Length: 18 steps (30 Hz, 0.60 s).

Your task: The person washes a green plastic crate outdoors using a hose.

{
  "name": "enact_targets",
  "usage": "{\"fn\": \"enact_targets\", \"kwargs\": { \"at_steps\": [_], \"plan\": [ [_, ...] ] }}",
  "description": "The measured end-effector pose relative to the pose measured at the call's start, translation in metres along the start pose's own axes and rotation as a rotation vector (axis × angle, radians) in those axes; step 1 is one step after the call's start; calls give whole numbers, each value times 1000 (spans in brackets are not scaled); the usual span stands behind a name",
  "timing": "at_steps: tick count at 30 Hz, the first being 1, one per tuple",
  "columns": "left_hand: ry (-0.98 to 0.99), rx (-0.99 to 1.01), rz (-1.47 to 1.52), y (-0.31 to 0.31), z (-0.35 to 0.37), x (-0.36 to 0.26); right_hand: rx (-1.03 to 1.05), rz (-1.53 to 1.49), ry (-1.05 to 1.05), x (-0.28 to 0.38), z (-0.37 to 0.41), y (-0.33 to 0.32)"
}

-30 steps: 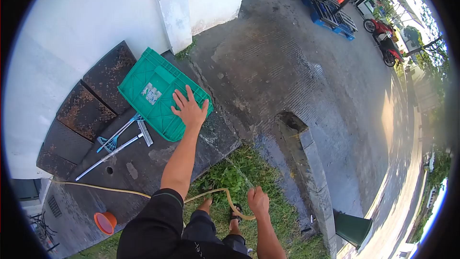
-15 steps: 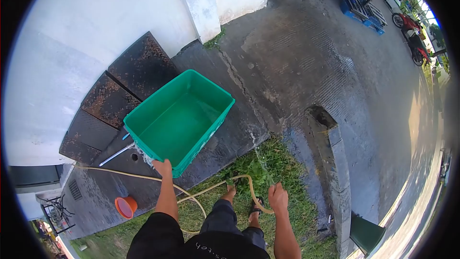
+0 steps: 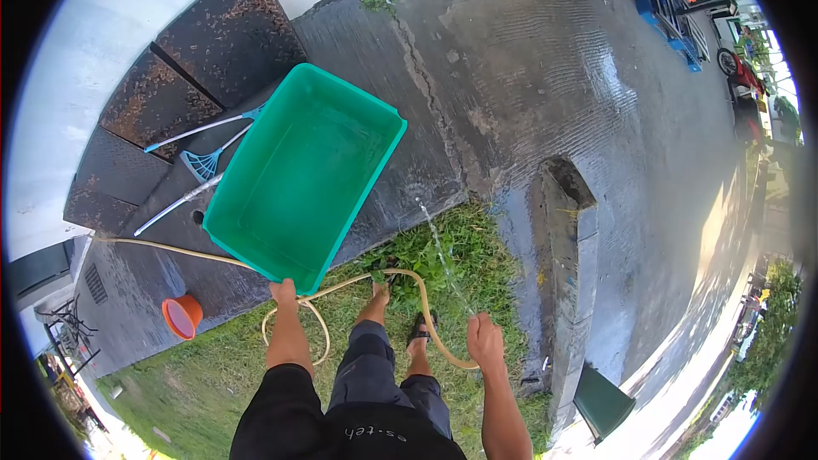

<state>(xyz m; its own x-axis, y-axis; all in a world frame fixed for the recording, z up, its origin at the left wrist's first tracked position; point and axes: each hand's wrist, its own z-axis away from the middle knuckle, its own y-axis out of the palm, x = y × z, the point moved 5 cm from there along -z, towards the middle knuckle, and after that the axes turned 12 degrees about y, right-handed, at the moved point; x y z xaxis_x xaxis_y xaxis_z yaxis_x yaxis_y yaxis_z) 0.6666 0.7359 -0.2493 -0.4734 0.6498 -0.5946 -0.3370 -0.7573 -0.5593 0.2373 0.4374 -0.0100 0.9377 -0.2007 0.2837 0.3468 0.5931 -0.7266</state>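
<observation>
A large green plastic tub [image 3: 307, 170] takes up the middle of the view, its open top and bare inside turned toward me. My left hand [image 3: 284, 291] is closed on the rim at its near corner. On the right, my right hand [image 3: 485, 339] is wrapped round the end of a pale yellow hose [image 3: 426, 311]. A thin stream of water [image 3: 439, 243] shoots from it, forward and to the left, past the tub's right side. The hose loops over the grass by my feet and runs off left behind the tub's near edge.
Blue-headed long-handled tools [image 3: 202, 165] lie left of the tub beside dark rust-marked panels [image 3: 230, 25]. An orange bucket [image 3: 182, 317] stands at lower left. A concrete curb [image 3: 579, 290] with a hole, a dark green bin [image 3: 603, 403] and a red motorbike [image 3: 740, 72] are to the right.
The tub has swung and tilted more toward me, uncovering the blue-headed tools on its left. My view has shifted. Water still runs from the hose, its stream now angled further left.
</observation>
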Motion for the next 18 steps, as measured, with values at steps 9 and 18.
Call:
{"fn": "enact_targets", "kwargs": {
  "at_steps": [9,18],
  "plan": [
    [-286,92,-30,40,12,-3,-22,-51,63,24,-6,16],
    [622,771,-1166,193,80,-87,56,-63,185,-2,-6,53]
  ]
}}
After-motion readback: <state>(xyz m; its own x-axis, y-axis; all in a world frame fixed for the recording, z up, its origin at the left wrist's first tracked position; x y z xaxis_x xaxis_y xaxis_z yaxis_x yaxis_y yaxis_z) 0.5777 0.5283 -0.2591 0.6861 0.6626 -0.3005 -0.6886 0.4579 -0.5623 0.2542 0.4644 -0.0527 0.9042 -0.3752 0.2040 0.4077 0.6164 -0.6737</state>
